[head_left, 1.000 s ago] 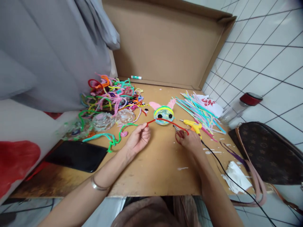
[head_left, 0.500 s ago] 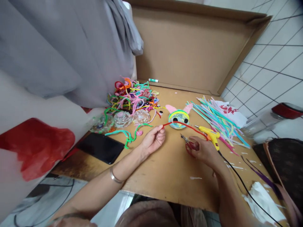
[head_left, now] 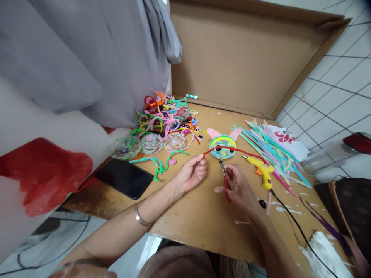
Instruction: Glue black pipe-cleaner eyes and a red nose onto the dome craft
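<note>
Between thumb and fingers, my left hand (head_left: 193, 172) pinches one end of a red pipe cleaner (head_left: 239, 149), which stretches to the right above the table. My right hand (head_left: 239, 189) grips small pliers (head_left: 227, 180) by their red handles, with the metal jaws pointing up and away from me. Just beyond both hands sits a round animal face (head_left: 222, 150) with pink ears, a green and yellow band and black eyes; the red pipe cleaner passes in front of it. Right of my right hand lies a yellow glue gun (head_left: 263, 170) with a black cord.
Colourful pipe cleaner pieces (head_left: 168, 116) are heaped at the back left, by a black phone (head_left: 124, 177). Straight pipe cleaners (head_left: 269, 146) lie at the right, near a clear bottle (head_left: 327, 158) and a brown bag (head_left: 348, 208). A cardboard panel (head_left: 246, 58) stands behind.
My right hand has moved left and turned the pliers more upright, towards my left hand. The red pipe cleaner remains pinched in my left hand. The view has shifted slightly.
</note>
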Demonstrator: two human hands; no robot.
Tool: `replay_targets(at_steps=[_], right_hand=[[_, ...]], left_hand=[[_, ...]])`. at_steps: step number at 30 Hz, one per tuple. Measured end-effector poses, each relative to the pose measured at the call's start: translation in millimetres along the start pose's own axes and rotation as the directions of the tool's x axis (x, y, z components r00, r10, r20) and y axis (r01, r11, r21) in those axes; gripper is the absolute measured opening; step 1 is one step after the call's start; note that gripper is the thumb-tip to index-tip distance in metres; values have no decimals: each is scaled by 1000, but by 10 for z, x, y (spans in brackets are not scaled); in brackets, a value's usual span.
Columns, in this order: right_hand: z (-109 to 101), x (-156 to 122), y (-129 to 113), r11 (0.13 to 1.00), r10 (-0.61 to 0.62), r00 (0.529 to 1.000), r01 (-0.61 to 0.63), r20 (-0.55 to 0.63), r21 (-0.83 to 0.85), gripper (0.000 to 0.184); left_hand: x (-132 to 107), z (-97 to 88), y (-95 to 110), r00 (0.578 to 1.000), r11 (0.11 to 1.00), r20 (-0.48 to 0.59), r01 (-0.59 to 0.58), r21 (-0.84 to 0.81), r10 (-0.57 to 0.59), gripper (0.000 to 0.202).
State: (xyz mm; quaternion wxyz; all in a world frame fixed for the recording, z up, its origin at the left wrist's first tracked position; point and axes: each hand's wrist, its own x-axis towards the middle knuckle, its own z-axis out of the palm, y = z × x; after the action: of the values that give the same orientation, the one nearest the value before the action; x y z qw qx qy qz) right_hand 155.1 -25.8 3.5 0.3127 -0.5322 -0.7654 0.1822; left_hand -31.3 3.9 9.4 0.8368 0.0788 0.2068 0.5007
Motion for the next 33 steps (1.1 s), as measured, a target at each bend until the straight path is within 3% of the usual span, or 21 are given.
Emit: replay_targets(at_steps=[4, 9, 16, 26, 33], right_hand=[[22, -3, -39, 982, -82, 997, 78, -15, -173, 38], [24, -4, -53, 960, -167, 985, 152, -46, -234, 34], [7, -13, -89, 973, -202, 978, 195, -49, -120, 24], [-7, -31, -98, 989, -144, 987, 145, -69, 6, 25], [-15, -48, -122, 984, -175, 980, 178, -93, 22, 22]], left_hand=[[-12, -33, -91, 1000, 998, -9, 23, 64, -23, 16], [-42, -49, -208, 1000, 992, 5, 25, 127, -26, 13], [-52, -54, -245, 998, 984, 32, 47, 171, -54, 11], [-48, -62, -238, 996, 979, 70, 33, 201, -48, 13], [-52, -74, -238, 995, 975, 92, 25, 223, -46, 13]])
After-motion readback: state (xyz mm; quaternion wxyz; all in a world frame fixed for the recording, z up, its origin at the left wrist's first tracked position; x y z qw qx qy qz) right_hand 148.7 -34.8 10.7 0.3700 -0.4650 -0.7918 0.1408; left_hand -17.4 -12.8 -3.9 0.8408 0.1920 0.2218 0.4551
